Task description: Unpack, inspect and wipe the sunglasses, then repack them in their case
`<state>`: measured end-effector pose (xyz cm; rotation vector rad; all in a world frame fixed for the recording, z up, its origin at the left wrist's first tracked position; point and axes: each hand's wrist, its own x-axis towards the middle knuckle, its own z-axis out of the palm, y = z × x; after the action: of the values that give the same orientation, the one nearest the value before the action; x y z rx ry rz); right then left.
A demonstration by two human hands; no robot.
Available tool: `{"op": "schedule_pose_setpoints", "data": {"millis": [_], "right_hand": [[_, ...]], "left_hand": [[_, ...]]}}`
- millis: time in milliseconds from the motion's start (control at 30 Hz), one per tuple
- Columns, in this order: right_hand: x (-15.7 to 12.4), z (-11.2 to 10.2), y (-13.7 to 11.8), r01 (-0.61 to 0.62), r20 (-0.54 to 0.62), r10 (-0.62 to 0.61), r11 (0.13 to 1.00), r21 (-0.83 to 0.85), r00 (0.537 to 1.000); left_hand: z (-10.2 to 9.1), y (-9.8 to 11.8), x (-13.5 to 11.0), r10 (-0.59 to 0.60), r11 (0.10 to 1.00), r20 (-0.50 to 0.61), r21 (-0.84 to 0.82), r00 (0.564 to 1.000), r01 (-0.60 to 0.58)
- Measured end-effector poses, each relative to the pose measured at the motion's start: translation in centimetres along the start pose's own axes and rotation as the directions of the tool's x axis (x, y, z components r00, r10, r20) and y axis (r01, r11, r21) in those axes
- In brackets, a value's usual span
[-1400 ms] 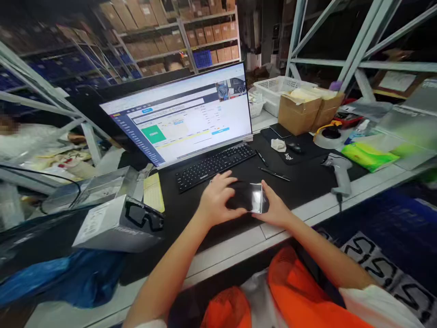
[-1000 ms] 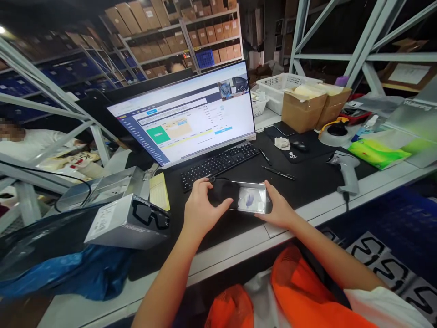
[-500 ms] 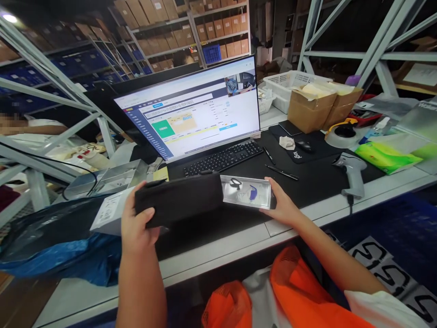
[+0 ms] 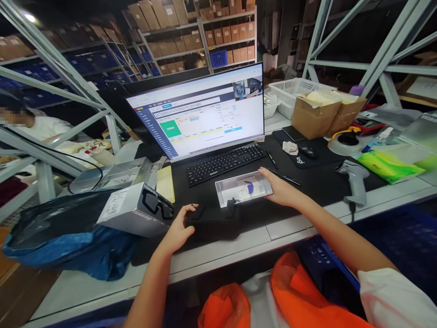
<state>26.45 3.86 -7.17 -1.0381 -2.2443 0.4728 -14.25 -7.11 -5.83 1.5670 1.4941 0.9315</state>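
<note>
My left hand [image 4: 180, 228] grips the left end of a black case [image 4: 216, 222], low over the black desk mat at the desk's front edge. The case is dark against the mat, so whether it rests there I cannot tell. Fingers of my right hand [image 4: 278, 189] are closed around the right end of a shallow silver box [image 4: 230, 187]. Inside that box lie a purple curved piece [image 4: 250, 187] and pale sheets or bags. Its near left corner is close behind the case. Left of my left hand sits a white carton [image 4: 136, 209] printed with sunglasses.
Behind my hands are a keyboard [image 4: 225, 164] and a monitor [image 4: 201, 118]. Pens, a mouse [image 4: 306, 151] and a barcode scanner [image 4: 355, 180] lie to the right. A blue plastic bag [image 4: 75, 246] covers the left side. Another person [image 4: 44, 125] is beyond the frame at left.
The black case has come down and to the right, away from the white carton, which now shows more fully. The silver box has shifted slightly left, its left end now more exposed.
</note>
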Motion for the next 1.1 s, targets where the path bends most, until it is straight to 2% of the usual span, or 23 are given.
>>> {"op": "schedule_pose_setpoints", "data": {"millis": [67, 167, 300, 400, 467, 533, 633, 700, 733, 800, 900, 1000, 1100], "right_hand": [[0.4, 0.0, 0.1, 0.007, 0.016, -0.007, 1.000, 0.004, 1.000], [0.8, 0.2, 0.0, -0.014, 0.041, 0.014, 1.000, 0.002, 0.999], [1.1, 0.2, -0.3, -0.062, 0.076, 0.061, 0.998, 0.011, 0.995], [1.1, -0.1, -0.5, -0.105, 0.132, 0.098, 0.993, 0.045, 0.986], [0.8, -0.5, -0.8, -0.153, 0.165, 0.142, 0.986, 0.061, 0.976], [0.4, -0.9, -1.7, -0.165, 0.116, 0.156, 0.983, 0.077, 0.981], [-0.1, -1.2, -4.1, -0.054, -0.143, 0.070, 0.992, 0.110, 0.987], [-0.1, -1.2, -5.9, 0.007, -0.235, 0.026, 0.990, 0.140, 0.972], [0.1, -1.2, -6.7, -0.002, -0.217, 0.036, 0.988, 0.157, 0.975], [0.7, -0.8, -7.9, -0.089, -0.110, 0.111, 0.979, 0.185, 0.988], [1.3, -0.1, -8.2, -0.272, 0.021, 0.276, 0.930, 0.246, 0.961], [1.1, 0.8, -7.3, -0.392, 0.023, 0.420, 0.827, 0.404, 0.907], [0.3, 1.8, -6.4, -0.406, -0.049, 0.532, 0.699, 0.589, 0.845]], "left_hand": [[0.3, 0.7, -0.3, 0.049, 0.979, 0.012, 0.197, 0.999, -0.051], [1.2, 3.1, -0.8, 0.165, 0.890, 0.004, 0.431, 0.986, -0.150], [3.7, 6.9, 0.5, 0.287, 0.786, 0.133, 0.534, 0.949, -0.312], [5.7, 8.4, 3.2, 0.314, 0.744, 0.128, 0.583, 0.941, -0.328], [6.8, 8.5, 5.0, 0.314, 0.730, 0.137, 0.598, 0.939, -0.331], [7.6, 8.1, 6.2, 0.307, 0.722, 0.150, 0.606, 0.940, -0.333], [8.2, 7.4, 6.5, 0.317, 0.692, 0.109, 0.653, 0.942, -0.308], [8.5, 7.0, 6.2, 0.339, 0.662, 0.074, 0.690, 0.938, -0.293], [8.6, 6.9, 6.0, 0.351, 0.649, 0.065, 0.702, 0.934, -0.293], [8.7, 6.8, 5.6, 0.376, 0.631, 0.055, 0.716, 0.925, -0.298], [8.8, 6.8, 5.4, 0.401, 0.624, 0.043, 0.718, 0.915, -0.307], [8.9, 6.8, 5.2, 0.411, 0.629, 0.030, 0.714, 0.911, -0.307], [9.0, 6.7, 4.9, 0.422, 0.629, 0.011, 0.716, 0.906, -0.302]]}}
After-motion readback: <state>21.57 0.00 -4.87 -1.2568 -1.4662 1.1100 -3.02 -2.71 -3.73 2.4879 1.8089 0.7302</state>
